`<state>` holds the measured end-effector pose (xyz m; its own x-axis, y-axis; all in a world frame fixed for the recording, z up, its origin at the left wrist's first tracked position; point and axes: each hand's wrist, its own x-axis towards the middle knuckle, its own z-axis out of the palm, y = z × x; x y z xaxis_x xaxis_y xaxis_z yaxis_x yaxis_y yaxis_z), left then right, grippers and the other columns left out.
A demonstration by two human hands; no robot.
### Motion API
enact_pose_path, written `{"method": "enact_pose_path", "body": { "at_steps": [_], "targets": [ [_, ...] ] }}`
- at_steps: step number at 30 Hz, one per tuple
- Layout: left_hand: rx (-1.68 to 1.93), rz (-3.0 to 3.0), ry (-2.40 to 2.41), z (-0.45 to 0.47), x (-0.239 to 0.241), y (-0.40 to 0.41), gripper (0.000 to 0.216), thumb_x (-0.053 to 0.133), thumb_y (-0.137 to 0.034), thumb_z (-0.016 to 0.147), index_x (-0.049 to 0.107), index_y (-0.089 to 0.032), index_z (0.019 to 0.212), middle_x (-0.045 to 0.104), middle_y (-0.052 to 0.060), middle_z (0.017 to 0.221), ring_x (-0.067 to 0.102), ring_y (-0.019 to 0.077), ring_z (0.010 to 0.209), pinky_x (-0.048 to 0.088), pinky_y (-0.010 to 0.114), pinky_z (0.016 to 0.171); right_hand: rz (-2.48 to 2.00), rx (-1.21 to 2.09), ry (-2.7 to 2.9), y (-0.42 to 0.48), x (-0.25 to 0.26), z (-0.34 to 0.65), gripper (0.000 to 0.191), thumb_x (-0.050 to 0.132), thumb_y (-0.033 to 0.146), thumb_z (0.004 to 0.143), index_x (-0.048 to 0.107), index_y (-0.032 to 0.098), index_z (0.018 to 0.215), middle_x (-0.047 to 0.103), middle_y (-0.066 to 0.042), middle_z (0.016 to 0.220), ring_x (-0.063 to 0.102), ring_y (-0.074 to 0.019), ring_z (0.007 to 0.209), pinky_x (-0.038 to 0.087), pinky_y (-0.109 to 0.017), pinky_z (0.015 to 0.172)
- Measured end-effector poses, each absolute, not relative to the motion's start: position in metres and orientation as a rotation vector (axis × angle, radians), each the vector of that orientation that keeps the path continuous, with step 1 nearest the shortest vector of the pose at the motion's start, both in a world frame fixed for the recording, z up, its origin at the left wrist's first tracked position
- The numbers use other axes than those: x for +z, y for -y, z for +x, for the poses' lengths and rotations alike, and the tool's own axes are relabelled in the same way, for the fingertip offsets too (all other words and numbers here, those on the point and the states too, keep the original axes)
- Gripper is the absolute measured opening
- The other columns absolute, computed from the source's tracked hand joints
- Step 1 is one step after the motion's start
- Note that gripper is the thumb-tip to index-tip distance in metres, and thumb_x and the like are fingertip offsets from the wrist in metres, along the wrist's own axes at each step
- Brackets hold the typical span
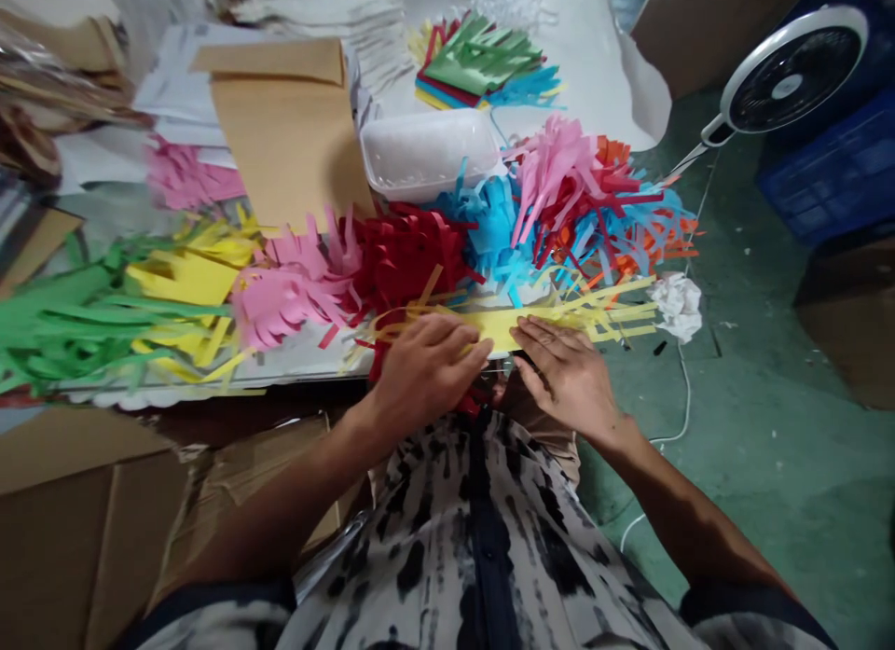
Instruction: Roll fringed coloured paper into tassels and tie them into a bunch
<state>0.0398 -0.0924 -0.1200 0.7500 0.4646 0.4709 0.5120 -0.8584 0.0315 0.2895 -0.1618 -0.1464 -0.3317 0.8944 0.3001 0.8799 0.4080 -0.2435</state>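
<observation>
A: Starting at the left, what lies on the table (308, 356)?

B: A heap of green fringed paper strips (62, 328) at the far left; beside it yellow cut paper sheets (185, 277); then a pink fringed paper bundle (286, 291); behind those, a tan folded cardboard sheet (290, 132) lying flat.

A: And the hands?

B: The left hand (426, 366) lies palm down at the near edge of the table, fingers (465, 344) loosely curled and pressing on the long yellow fringed paper strip (517, 324); the right hand (563, 370) lies flat just beside it, fingers together, tips touching the same strip; neither hand closes around it.

A: Which way does that strip run?

B: Its long axis goes left to right along the near table edge, tilted up slightly toward the right; the uncut band is in the middle under the fingertips; thin slit fringes splay out at both ends, the right end reaching past the table edge toward a crumpled white paper ball (677, 305).

A: What sits behind it?

B: A red fringed paper tuft (406, 254), then a blue one (493, 226); a translucent white plastic tub (428, 153) behind those; farther right a mixed pink, red, blue and orange fringe pile (601, 202); at the far right a white round fan (793, 72) over the green floor (769, 426).
</observation>
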Motion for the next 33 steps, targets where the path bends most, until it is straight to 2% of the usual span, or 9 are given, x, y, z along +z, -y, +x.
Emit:
{"method": "enact_pose_path", "body": {
  "at_steps": [2, 5, 11, 14, 19, 22, 27, 30, 33],
  "targets": [
    [-0.572, -2.944, 0.737, 0.058, -0.128, 0.094, 0.025, 0.063, -0.018, 0.100, 0.070, -0.014, 0.123, 0.077, 0.010, 0.113, 0.067, 0.0245, 0.106, 0.056, 0.039, 0.090, -1.505, 0.057, 2.320, 0.158, -0.141, 0.293, 0.038, 0.057, 0.030, 0.106, 0.069, 0.015, 0.139, 0.071, -0.011, 0.143, 0.067, -0.0261, 0.132, 0.051, -0.044, 0.108],
    [-0.387, -2.989, 0.761, 0.070, -0.131, 0.092, 0.026, 0.060, -0.013, 0.096, 0.071, -0.007, 0.120, 0.076, 0.015, 0.111, 0.068, 0.0279, 0.102, 0.058, 0.040, 0.085, -1.504, 0.050, 2.350, 0.154, -0.134, 0.296, 0.036, 0.057, 0.031, 0.106, 0.071, 0.018, 0.137, 0.073, -0.009, 0.140, 0.070, -0.0258, 0.127, 0.047, -0.046, 0.105],
    [-0.287, -2.986, 0.955, 0.076, -0.121, 0.096, 0.026, 0.061, -0.025, 0.098, 0.071, -0.010, 0.117, 0.073, 0.017, 0.114, 0.065, 0.0312, 0.103, 0.056, 0.044, 0.081, -1.448, -0.032, 2.399, 0.143, -0.133, 0.297, 0.030, 0.055, 0.027, 0.108, 0.076, 0.023, 0.128, 0.077, -0.005, 0.133, 0.072, -0.0249, 0.118, 0.041, -0.046, 0.102],
    [-0.281, -2.974, 0.954, 0.079, -0.121, 0.095, 0.023, 0.060, -0.022, 0.098, 0.072, -0.011, 0.113, 0.072, 0.017, 0.111, 0.064, 0.0304, 0.098, 0.054, 0.044, 0.077, -1.436, -0.016, 2.393, 0.137, -0.134, 0.300, 0.029, 0.053, 0.025, 0.108, 0.077, 0.024, 0.125, 0.079, -0.004, 0.130, 0.073, -0.0236, 0.115, 0.042, -0.045, 0.100],
    [-0.267, -2.982, 0.874, 0.075, -0.122, 0.085, 0.017, 0.058, -0.016, 0.098, 0.074, -0.012, 0.103, 0.072, 0.013, 0.097, 0.064, 0.0280, 0.088, 0.050, 0.041, 0.067, -1.424, 0.031, 2.414, 0.134, -0.131, 0.305, 0.033, 0.058, 0.038, 0.106, 0.073, 0.024, 0.133, 0.078, -0.005, 0.131, 0.071, -0.0260, 0.111, 0.042, -0.045, 0.096],
    [-0.298, -2.972, 0.914, 0.071, -0.120, 0.081, 0.021, 0.055, -0.018, 0.102, 0.073, -0.015, 0.092, 0.073, 0.011, 0.093, 0.065, 0.0258, 0.086, 0.048, 0.039, 0.065, -1.383, -0.010, 2.434, 0.133, -0.134, 0.308, 0.030, 0.058, 0.033, 0.106, 0.074, 0.025, 0.130, 0.077, -0.004, 0.132, 0.070, -0.0254, 0.111, 0.041, -0.045, 0.097],
    [-0.354, -2.941, 1.004, 0.072, -0.117, 0.083, 0.034, 0.064, -0.042, 0.102, 0.073, -0.016, 0.122, 0.076, 0.011, 0.101, 0.067, 0.0268, 0.090, 0.050, 0.037, 0.068, -1.336, -0.071, 2.379, 0.131, -0.138, 0.305, 0.024, 0.056, 0.026, 0.107, 0.077, 0.024, 0.119, 0.081, -0.003, 0.122, 0.071, -0.0227, 0.106, 0.042, -0.043, 0.098],
    [-0.343, -2.911, 0.967, 0.070, -0.123, 0.091, 0.024, 0.062, -0.024, 0.103, 0.074, -0.015, 0.121, 0.077, 0.011, 0.107, 0.068, 0.0258, 0.094, 0.053, 0.037, 0.071, -1.344, -0.032, 2.359, 0.136, -0.137, 0.303, 0.022, 0.057, 0.025, 0.107, 0.078, 0.024, 0.114, 0.082, -0.004, 0.116, 0.072, -0.0217, 0.102, 0.043, -0.042, 0.099],
    [-0.373, -2.943, 0.913, 0.058, -0.133, 0.100, 0.028, 0.056, -0.011, 0.102, 0.072, -0.015, 0.125, 0.077, 0.010, 0.114, 0.069, 0.0242, 0.102, 0.056, 0.036, 0.081, -1.290, 0.035, 2.385, 0.145, -0.137, 0.305, 0.020, 0.058, 0.022, 0.106, 0.077, 0.024, 0.111, 0.082, -0.003, 0.114, 0.071, -0.0202, 0.102, 0.042, -0.041, 0.099]
  ]
}}
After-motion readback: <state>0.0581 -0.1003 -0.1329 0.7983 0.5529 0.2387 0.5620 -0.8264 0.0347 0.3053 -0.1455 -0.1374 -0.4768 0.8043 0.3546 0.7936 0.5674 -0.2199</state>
